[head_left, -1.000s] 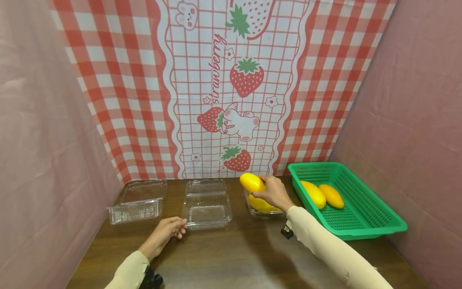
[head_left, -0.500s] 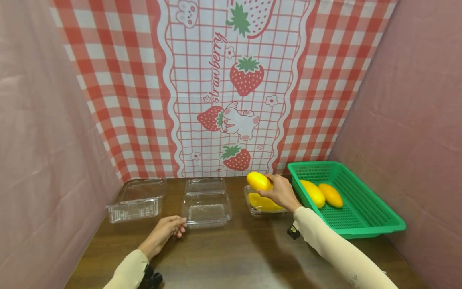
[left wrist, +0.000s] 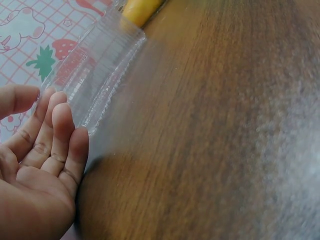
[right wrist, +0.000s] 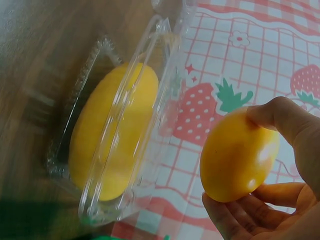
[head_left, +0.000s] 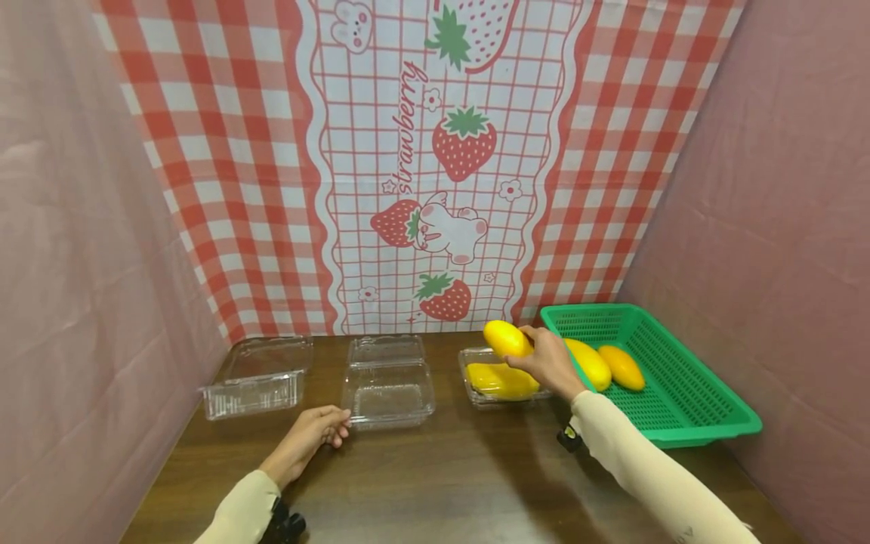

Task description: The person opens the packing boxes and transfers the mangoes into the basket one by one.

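My right hand (head_left: 550,363) grips a yellow mango (head_left: 506,339) between thumb and fingers, holding it in the air. Just below it, a clear plastic box (head_left: 476,395) contains another mango (right wrist: 115,135). At the middle of the table is an empty clear plastic box (head_left: 389,400) with its lid (head_left: 387,350) folded back. My left hand (head_left: 309,438) pinches the front left corner of this box; in the left wrist view the thumb and fingertips meet at its rim. To the right stands a green basket (head_left: 707,378) with two mangoes (head_left: 621,367) showing inside.
Another clear plastic box (head_left: 253,394), lid back, stands at the left of the wooden table (head_left: 408,491). A red-and-white strawberry cloth (head_left: 442,151) hangs behind. Pinkish cloth walls (head_left: 782,227) flank both sides.
My right hand has moved right with the mango, uncovering more of the mango in the box below. The left hand stays at the corner of the middle box.
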Demonstrator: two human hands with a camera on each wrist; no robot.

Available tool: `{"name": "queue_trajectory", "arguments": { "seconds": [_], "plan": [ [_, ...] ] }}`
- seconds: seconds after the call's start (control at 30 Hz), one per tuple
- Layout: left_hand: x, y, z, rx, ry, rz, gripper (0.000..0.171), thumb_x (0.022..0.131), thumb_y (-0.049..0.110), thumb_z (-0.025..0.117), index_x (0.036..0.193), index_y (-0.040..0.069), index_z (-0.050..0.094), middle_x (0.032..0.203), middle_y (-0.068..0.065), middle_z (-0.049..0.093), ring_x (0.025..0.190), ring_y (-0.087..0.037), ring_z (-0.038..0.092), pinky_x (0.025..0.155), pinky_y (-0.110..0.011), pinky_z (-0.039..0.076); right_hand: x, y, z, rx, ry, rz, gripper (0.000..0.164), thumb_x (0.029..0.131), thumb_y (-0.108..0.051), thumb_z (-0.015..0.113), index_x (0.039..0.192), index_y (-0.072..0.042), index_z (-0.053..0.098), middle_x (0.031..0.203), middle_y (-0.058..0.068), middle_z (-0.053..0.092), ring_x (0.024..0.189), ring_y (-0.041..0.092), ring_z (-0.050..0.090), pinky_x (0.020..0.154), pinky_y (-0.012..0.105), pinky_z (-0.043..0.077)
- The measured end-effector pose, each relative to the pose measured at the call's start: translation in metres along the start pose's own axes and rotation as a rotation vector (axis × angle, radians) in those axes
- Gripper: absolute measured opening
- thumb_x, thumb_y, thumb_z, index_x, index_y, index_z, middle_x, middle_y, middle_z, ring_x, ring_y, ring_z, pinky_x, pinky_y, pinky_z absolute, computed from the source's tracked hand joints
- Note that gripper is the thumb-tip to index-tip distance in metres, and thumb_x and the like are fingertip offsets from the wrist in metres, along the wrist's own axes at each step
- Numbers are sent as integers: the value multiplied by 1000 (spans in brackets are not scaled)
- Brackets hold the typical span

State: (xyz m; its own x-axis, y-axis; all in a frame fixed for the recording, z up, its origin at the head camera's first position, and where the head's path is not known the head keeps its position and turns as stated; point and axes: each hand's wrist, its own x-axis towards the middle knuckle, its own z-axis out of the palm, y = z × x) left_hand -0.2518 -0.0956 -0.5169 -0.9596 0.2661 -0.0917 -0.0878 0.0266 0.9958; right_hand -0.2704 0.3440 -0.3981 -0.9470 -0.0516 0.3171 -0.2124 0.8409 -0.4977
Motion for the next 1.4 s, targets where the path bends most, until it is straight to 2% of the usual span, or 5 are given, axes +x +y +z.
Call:
{"name": "queue_trajectory", "arguments": {
  "seconds": [0.23, 0.63, 0.9, 1.27, 1.4],
  "plan": [
    [-1, 0, -2, -9, 0, 6, 29, 101, 19, 65, 102, -10, 66, 82, -6, 64, 67, -12, 57, 65, -25, 53, -2, 7, -10, -20, 7, 26, 66, 86, -30, 84, 137, 4, 60, 120, 22, 67, 90, 31, 61, 77, 44, 55],
    [-3, 2, -5, -6, -1, 13, 28, 101, 19, 64, 101, -9, 66, 81, -4, 64, 67, -11, 57, 65, -24, 52, -14, 20, -30, -23, 13, 105, 77, 87, -37, 81, 143, 7, 53, 128, 27, 63, 92, 32, 58, 72, 40, 53],
    [-2, 2, -5, -10, 7, 15, 27, 101, 18, 64, 100, -9, 66, 82, -6, 65, 67, -11, 57, 64, -24, 52, -17, 32, -36, 12, 17, 88, 68, 87, -31, 81, 139, 7, 57, 116, 23, 67, 82, 27, 57, 69, 36, 49],
    [-2, -2, -1, 5, 4, 5, 29, 101, 22, 66, 101, -7, 67, 81, -4, 65, 66, -12, 57, 64, -25, 53, -31, 46, -54, 4, 8, 145, 75, 90, -40, 79, 143, 6, 53, 118, 24, 67, 81, 26, 59, 63, 34, 48],
    [-1, -4, -1, 15, -4, 8, 30, 102, 24, 64, 100, -6, 68, 81, -4, 64, 68, -13, 57, 64, -25, 52, -38, 54, -62, 19, 14, 175, 78, 91, -41, 78, 147, 5, 50, 120, 28, 66, 78, 25, 62, 58, 33, 53]
  ]
}}
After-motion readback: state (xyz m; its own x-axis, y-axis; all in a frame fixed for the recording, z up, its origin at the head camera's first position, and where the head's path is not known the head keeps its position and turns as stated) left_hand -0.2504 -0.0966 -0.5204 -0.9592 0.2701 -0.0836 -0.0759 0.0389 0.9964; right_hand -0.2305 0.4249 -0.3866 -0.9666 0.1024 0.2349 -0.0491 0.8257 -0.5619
